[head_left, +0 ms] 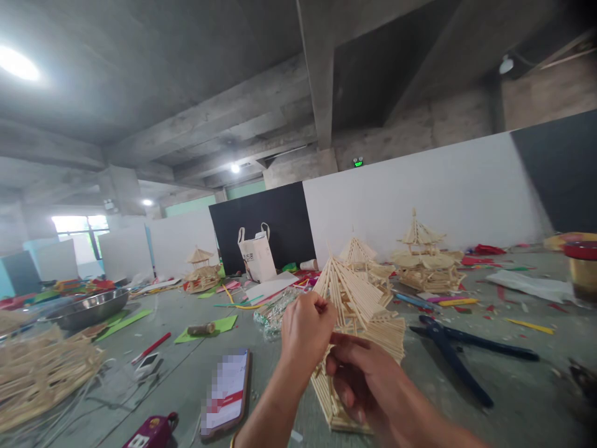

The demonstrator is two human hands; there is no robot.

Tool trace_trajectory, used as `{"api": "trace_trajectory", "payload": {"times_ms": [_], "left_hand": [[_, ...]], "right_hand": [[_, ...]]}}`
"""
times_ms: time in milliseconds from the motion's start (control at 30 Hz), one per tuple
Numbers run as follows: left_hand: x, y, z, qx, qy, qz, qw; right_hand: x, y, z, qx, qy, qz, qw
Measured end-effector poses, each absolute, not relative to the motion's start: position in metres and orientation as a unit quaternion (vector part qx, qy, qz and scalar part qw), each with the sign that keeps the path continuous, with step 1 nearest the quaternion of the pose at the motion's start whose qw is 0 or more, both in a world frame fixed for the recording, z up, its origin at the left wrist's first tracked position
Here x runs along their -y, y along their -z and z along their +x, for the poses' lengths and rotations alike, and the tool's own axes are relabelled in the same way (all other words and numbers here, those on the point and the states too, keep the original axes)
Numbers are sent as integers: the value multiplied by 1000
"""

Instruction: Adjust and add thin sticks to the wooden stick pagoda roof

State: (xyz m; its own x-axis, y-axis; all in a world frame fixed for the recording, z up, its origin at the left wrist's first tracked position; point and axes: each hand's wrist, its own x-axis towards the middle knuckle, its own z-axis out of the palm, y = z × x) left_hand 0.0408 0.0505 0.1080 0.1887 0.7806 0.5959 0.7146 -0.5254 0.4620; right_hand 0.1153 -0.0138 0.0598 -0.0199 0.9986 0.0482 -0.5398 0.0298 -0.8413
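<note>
A pavilion model (347, 292) built of thin bamboo sticks, with a pointed stick roof, stands in front of me on the grey table. My left hand (308, 323) is at the left side of its roof, with the fingers curled into a pinch. What lies between them is too small or hidden to make out. Just below and to the right, my right hand (368, 370) has its fingers bent, with the index fingertip close to the left hand. Whatever it pinches is hidden. Both hands cover part of the model's front and base.
Dark blue pliers (452, 351) lie open at the right. A phone (227, 392) and a purple tape measure (152, 430) are at the near left. Further stick pavilions (424, 261), a metal bowl (88, 308), a paper bag (259, 256) and a jar (583, 274) stand around.
</note>
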Motion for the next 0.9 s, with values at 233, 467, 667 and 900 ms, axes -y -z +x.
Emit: {"api": "trace_trajectory", "payload": {"times_ms": [233, 467, 667, 900], "left_hand": [[-49, -106, 41, -483, -414, 770, 45], [-50, -107, 41, -481, -413, 771, 53], [-49, -108, 39, -479, -421, 768, 57], [-40, -121, 46, -464, -426, 774, 67]], "right_hand": [[14, -62, 116, 360, -619, -313, 624], [14, -65, 117, 359, -615, -303, 633], [17, -63, 116, 351, -625, -302, 628], [21, -50, 117, 340, -648, -293, 615]]}}
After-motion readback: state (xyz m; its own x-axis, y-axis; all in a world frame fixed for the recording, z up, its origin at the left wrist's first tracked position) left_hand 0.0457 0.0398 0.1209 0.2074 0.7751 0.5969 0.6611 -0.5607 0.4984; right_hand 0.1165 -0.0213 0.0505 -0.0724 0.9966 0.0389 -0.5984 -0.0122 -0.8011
